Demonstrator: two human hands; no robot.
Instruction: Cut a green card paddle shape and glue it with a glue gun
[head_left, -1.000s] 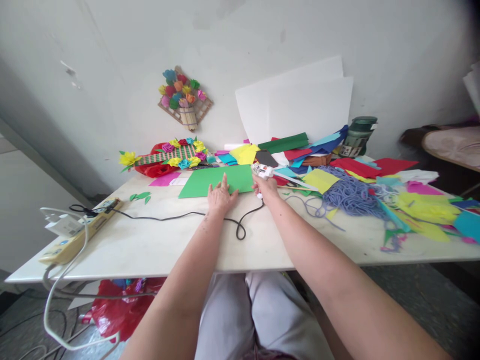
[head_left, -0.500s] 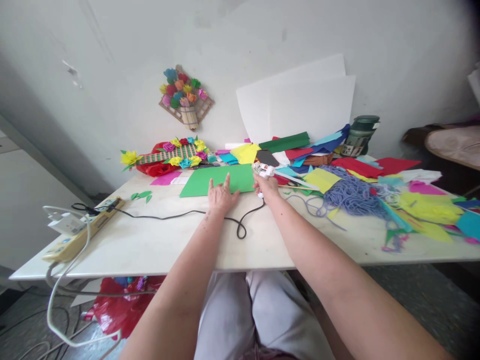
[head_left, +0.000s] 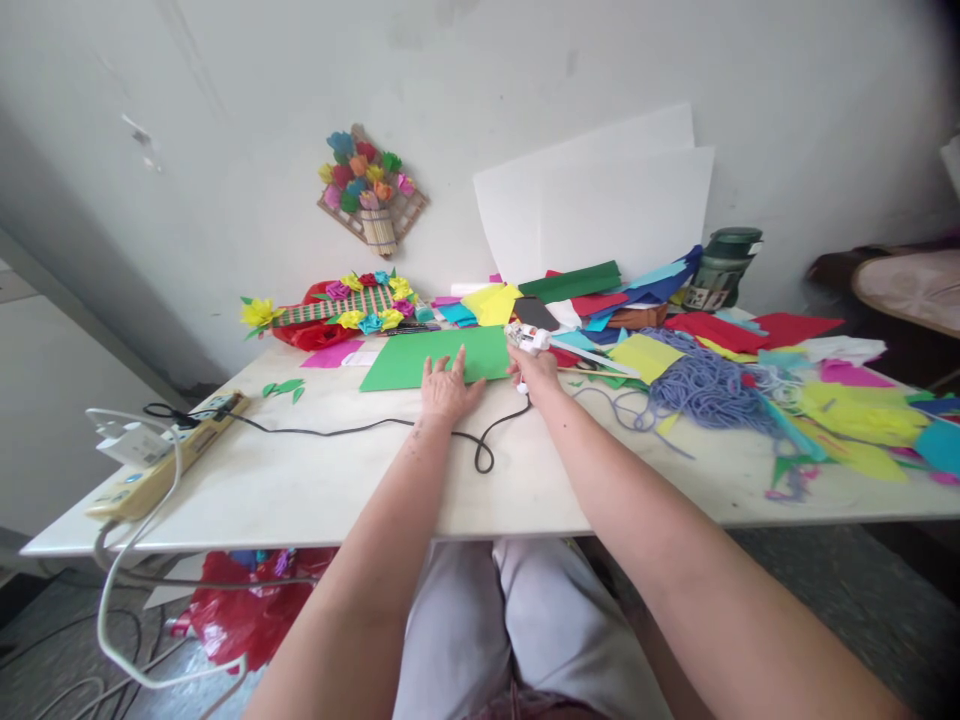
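Observation:
A green sheet (head_left: pixel 405 358) lies flat near the middle of the table. My left hand (head_left: pixel 448 390) rests on its front edge with the fingers spread, holding nothing. At the sheet's right end, my right hand (head_left: pixel 536 372) is wrapped round a white glue gun (head_left: pixel 529 338). A long pale glue stick (head_left: pixel 592 355) sticks out of the gun's back toward the right. The gun's tip is at the right edge of the sheet; whether it touches the sheet I cannot tell. Its black cord (head_left: pixel 352 432) runs left across the table.
A power strip (head_left: pixel 176 455) with plugs lies at the left edge. Green paper leaves (head_left: pixel 283 388) and a flower-trimmed craft piece (head_left: pixel 352 308) are behind it. To the right are blue-grey yarn (head_left: pixel 709 385), coloured paper (head_left: pixel 855 415) and a green-lidded jar (head_left: pixel 724 270).
The fingers of my left hand have shifted on the green sheet, and the raised fingers now lie lower and more evenly spread. My right hand keeps its hold on the glue gun.

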